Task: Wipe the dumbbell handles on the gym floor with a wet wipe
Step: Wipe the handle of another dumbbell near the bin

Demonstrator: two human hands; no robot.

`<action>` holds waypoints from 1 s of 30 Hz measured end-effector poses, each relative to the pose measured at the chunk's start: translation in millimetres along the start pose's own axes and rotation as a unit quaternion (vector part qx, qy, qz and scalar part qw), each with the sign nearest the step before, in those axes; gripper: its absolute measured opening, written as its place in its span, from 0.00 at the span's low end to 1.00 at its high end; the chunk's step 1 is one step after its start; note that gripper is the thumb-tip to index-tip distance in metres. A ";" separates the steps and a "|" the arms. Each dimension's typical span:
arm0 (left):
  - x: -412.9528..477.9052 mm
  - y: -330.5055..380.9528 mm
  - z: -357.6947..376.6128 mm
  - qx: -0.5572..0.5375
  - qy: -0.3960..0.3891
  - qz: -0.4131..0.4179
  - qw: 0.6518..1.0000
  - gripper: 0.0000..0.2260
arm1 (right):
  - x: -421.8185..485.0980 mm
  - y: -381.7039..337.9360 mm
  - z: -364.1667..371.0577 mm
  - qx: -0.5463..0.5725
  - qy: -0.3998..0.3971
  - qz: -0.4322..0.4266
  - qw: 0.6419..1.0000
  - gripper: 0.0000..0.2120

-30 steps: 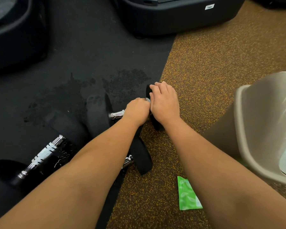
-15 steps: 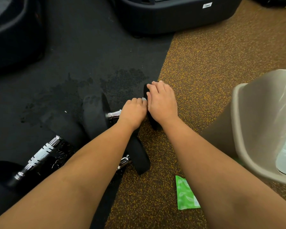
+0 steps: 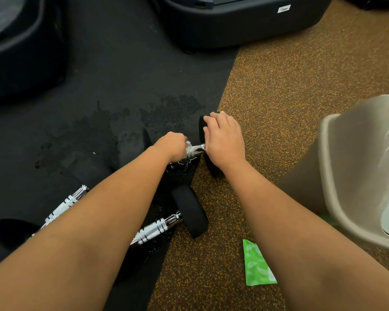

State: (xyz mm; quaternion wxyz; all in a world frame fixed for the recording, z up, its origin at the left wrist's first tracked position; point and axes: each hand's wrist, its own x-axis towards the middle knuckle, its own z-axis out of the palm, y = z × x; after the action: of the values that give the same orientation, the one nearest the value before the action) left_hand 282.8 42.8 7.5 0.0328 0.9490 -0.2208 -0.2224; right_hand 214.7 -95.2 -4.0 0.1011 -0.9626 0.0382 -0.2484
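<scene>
Three black dumbbells with chrome handles lie on the floor. My left hand [image 3: 174,147] grips the chrome handle [image 3: 199,150] of the farthest dumbbell with a white wet wipe [image 3: 189,150] wrapped round it. My right hand [image 3: 224,140] rests over that dumbbell's right black weight [image 3: 211,167], fingers curled over its top edge. A second dumbbell [image 3: 157,228] lies nearer, its handle partly under my left forearm. A third dumbbell handle [image 3: 65,204] shows at the lower left.
A green wipe packet [image 3: 256,265] lies on the brown speckled floor. A beige bin [image 3: 337,176] with a clear liner stands at the right. Dark machine bases [image 3: 234,25] sit at the back and far left. A wet patch [image 3: 126,122] marks the black mat.
My left hand slid left along the handle, away from the right weight, baring a short stretch of chrome and the wipe. My right hand stayed on the weight.
</scene>
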 end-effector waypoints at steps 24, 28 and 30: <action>-0.6 2.0 -2.3 -0.025 -0.028 -0.034 0.999 0.13 | 2.1 6.2 1.1 0.041 -0.002 0.007 0.999 0.18; -1.4 10.7 0.7 -0.088 -0.004 0.006 0.996 0.13 | 2.8 6.5 1.2 0.040 -0.001 0.005 0.999 0.18; -3.8 11.6 4.2 -0.105 0.010 0.026 0.994 0.14 | 2.8 6.4 0.4 0.036 0.001 0.002 0.999 0.19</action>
State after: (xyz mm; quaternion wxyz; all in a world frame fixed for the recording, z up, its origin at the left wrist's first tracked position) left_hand 273.3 34.2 7.2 0.1407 0.9362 -0.2207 -0.2344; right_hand 217.2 -101.8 -4.5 0.1361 -0.9579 0.0311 -0.2509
